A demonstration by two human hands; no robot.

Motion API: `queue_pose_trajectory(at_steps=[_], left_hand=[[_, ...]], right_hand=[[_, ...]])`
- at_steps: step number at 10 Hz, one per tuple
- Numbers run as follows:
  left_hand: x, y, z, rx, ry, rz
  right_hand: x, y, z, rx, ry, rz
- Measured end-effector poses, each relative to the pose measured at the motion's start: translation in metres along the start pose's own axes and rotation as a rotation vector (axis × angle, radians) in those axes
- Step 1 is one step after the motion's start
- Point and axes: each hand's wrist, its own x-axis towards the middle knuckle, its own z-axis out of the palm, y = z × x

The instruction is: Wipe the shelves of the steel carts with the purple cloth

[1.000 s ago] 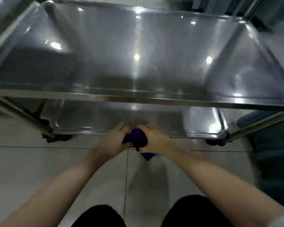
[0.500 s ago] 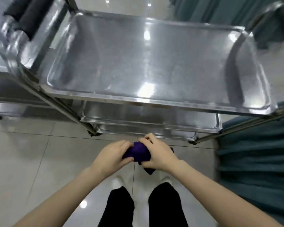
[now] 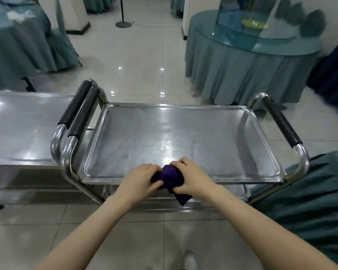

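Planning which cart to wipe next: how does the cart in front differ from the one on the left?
The front cart shows its whole top shelf with a black-gripped handle at each end; the left cart is cut off by the frame, with only its right-end handle visible. Both hands hold the cloth over the front cart's near rim; nothing touches the left cart. Both are bare steel, and their handles sit side by side.

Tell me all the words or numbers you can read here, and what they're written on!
There are none to read. The steel cart, its black handles, the purple cloth held in the left hand and right hand, and the draped table show no words, labels or numbers.
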Motion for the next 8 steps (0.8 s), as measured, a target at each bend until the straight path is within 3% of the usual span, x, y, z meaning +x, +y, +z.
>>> queue_pose_trajectory(at_steps=[4,8], left_hand=[[0.146,-0.046,0.022,0.008,-0.010,-0.170],[0.202,-0.082,0.038,0.020,-0.277,-0.353]], right_hand=[[0.145,0.072,-0.048,-0.203,-0.027,-0.035],[0.202,0.119,-0.028,-0.165,-0.115,-0.019]])
